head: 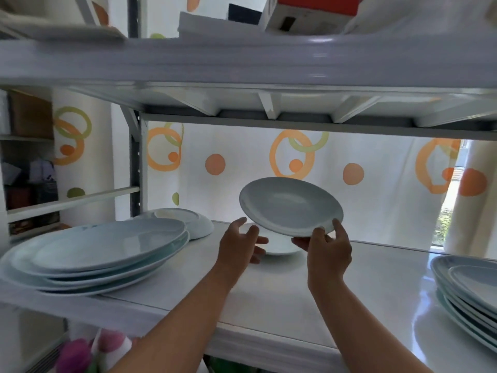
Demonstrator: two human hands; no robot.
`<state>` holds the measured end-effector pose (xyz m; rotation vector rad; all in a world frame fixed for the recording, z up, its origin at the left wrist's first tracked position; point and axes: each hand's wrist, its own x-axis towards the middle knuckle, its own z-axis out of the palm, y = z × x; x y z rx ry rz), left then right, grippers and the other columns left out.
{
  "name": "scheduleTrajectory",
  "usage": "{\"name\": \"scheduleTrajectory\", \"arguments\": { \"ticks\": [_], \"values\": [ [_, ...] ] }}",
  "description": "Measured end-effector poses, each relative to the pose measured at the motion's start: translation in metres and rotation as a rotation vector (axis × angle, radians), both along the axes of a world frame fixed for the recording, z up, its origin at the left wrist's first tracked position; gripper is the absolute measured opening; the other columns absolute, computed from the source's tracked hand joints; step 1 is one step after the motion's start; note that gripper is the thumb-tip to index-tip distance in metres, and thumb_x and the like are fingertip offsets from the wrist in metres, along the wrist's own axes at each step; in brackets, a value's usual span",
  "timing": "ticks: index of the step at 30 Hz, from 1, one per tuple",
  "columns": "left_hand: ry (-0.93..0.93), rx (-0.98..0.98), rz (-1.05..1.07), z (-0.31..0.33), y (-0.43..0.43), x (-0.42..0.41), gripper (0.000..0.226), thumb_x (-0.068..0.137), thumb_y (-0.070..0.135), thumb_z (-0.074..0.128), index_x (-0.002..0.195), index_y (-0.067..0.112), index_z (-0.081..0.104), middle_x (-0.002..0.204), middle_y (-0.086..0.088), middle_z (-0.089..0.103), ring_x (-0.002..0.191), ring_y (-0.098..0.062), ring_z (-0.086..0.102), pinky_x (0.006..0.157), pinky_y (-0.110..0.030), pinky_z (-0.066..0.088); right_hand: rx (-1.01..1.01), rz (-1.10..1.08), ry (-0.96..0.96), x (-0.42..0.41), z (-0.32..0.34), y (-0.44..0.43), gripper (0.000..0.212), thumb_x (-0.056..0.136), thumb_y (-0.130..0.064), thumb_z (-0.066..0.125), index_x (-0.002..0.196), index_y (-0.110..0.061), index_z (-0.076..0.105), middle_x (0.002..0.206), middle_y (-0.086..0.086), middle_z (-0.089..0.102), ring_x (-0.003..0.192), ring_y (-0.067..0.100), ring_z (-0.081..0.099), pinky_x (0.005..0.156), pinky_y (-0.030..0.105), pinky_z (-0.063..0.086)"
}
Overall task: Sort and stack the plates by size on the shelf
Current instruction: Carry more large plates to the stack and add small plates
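Head camera looks into a white shelf (349,305), where a pale blue mid-sized plate (290,204) is held in the air above the middle of the board, tilted so its far rim rides higher than its near rim. It looks like glazed ceramic: stiff, smooth, probably slippery at the rim, fairly light for one hand yet brittle if knocked against the shelf edge or set down hard on another plate. The rim is the sensible place to take it, thumb on top and fingers beneath. That is how the right hand (326,251) has it, pinching the near right rim, the thumb over the lip and the other fingers curled below. The left hand (240,243) is just under the plate's near left edge with fingers loosely spread and holding nothing; whether a fingertip touches the underside I cannot tell. A small white dish (279,249) lies on the shelf directly beneath, partly hidden by both hands. A stack of large plates (102,249) sits at left, with an upturned plate (188,220) behind it, and another stack (468,297) at far right.
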<state>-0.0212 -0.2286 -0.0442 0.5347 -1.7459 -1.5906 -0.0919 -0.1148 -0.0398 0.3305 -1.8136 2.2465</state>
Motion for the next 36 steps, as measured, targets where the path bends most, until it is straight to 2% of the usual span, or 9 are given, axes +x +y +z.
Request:
{"name": "scheduleTrajectory", "arguments": {
  "ticks": [3, 6, 12, 14, 17, 19, 21, 28, 36],
  "values": [
    [0.065, -0.007, -0.005, 0.013, 0.013, 0.015, 0.045, 0.095, 0.029, 0.043, 0.138, 0.014, 0.041, 0.083, -0.004, 0.074, 0.059, -0.017, 0.069, 0.054, -0.028, 0.057, -0.057, 0.057, -0.042, 0.02, 0.002, 0.005, 0.048, 0.09, -0.01, 0.043, 0.138, -0.014, 0.043, 0.069, -0.013, 0.058, 0.061, 0.032, 0.071, 0.088, 0.034, 0.053],
    [0.109, 0.092, -0.063, 0.024, 0.022, 0.036, 0.04, 0.096, 0.027, 0.037, 0.129, 0.008, 0.047, 0.091, -0.014, 0.072, 0.064, -0.019, 0.07, 0.053, -0.027, 0.057, -0.127, 0.116, -0.092, 0.037, 0.007, 0.007, 0.049, 0.089, -0.008, 0.044, 0.138, -0.012, 0.042, 0.077, -0.012, 0.057, 0.06, 0.033, 0.07, 0.089, 0.045, 0.054],
    [0.166, 0.108, 0.07, 0.036, 0.024, 0.077, 0.035, 0.089, 0.011, 0.047, 0.121, -0.002, 0.049, 0.083, -0.015, 0.069, 0.06, -0.02, 0.071, 0.065, -0.029, 0.061, -0.024, 0.297, -0.024, 0.07, 0.018, 0.012, 0.063, 0.089, -0.013, 0.044, 0.147, -0.025, 0.022, 0.085, -0.006, 0.07, 0.056, 0.018, 0.072, 0.068, 0.025, 0.051],
    [0.201, 0.113, 0.122, 0.044, 0.02, 0.091, 0.034, 0.088, 0.01, 0.048, 0.12, 0.001, 0.049, 0.09, -0.015, 0.069, 0.057, -0.018, 0.071, 0.069, -0.032, 0.061, 0.005, 0.407, -0.037, 0.078, 0.023, 0.01, 0.063, 0.093, -0.021, 0.044, 0.148, -0.027, 0.015, 0.08, -0.002, 0.075, 0.061, 0.019, 0.073, 0.072, 0.027, 0.053],
    [0.25, 0.083, 0.223, 0.056, 0.012, 0.118, 0.024, 0.087, 0.008, 0.048, 0.111, 0.013, 0.049, 0.102, -0.017, 0.068, 0.065, -0.024, 0.071, 0.064, -0.028, 0.061, 0.036, 0.567, -0.018, 0.096, 0.033, 0.005, 0.056, 0.094, -0.028, 0.046, 0.146, -0.023, 0.026, 0.083, -0.003, 0.075, 0.069, 0.023, 0.073, 0.085, 0.04, 0.056],
    [0.242, 0.069, 0.292, 0.062, 0.0, 0.139, 0.027, 0.087, 0.008, 0.048, 0.113, 0.013, 0.05, 0.101, -0.017, 0.069, 0.073, -0.028, 0.072, 0.067, -0.03, 0.06, 0.075, 0.632, 0.012, 0.109, 0.039, 0.003, 0.047, 0.095, -0.024, 0.045, 0.142, -0.02, 0.036, 0.104, 0.003, 0.069, 0.068, 0.023, 0.071, 0.073, 0.034, 0.06],
    [0.214, 0.094, 0.345, 0.066, -0.014, 0.16, 0.031, 0.088, 0.008, 0.047, 0.118, 0.007, 0.051, 0.093, -0.018, 0.07, 0.073, -0.029, 0.072, 0.074, -0.034, 0.06, 0.105, 0.667, 0.013, 0.121, 0.041, 0.001, 0.044, 0.097, -0.018, 0.042, 0.14, -0.014, 0.038, 0.104, 0.007, 0.068, 0.065, 0.021, 0.068, 0.06, 0.026, 0.057],
    [0.16, 0.253, 0.446, 0.07, -0.073, 0.221, 0.024, 0.093, 0.007, 0.047, 0.114, -0.004, 0.043, 0.086, -0.02, 0.064, 0.045, -0.02, 0.066, 0.051, -0.027, 0.059, 0.173, 0.758, 0.046, 0.143, 0.037, -0.008, 0.033, 0.096, -0.01, 0.04, 0.126, -0.003, 0.05, 0.077, 0.013, 0.07, 0.057, 0.021, 0.063, 0.055, 0.026, 0.057],
    [0.078, 0.242, 0.491, 0.054, -0.103, 0.243, 0.027, 0.093, -0.001, 0.042, 0.118, -0.008, 0.048, 0.08, -0.02, 0.06, 0.06, -0.025, 0.062, 0.04, -0.026, 0.056, 0.214, 0.806, 0.049, 0.15, 0.028, -0.014, 0.033, 0.093, -0.001, 0.037, 0.122, -0.001, 0.052, 0.074, 0.016, 0.069, 0.055, 0.022, 0.063, 0.054, 0.026, 0.056]
  ]
}}
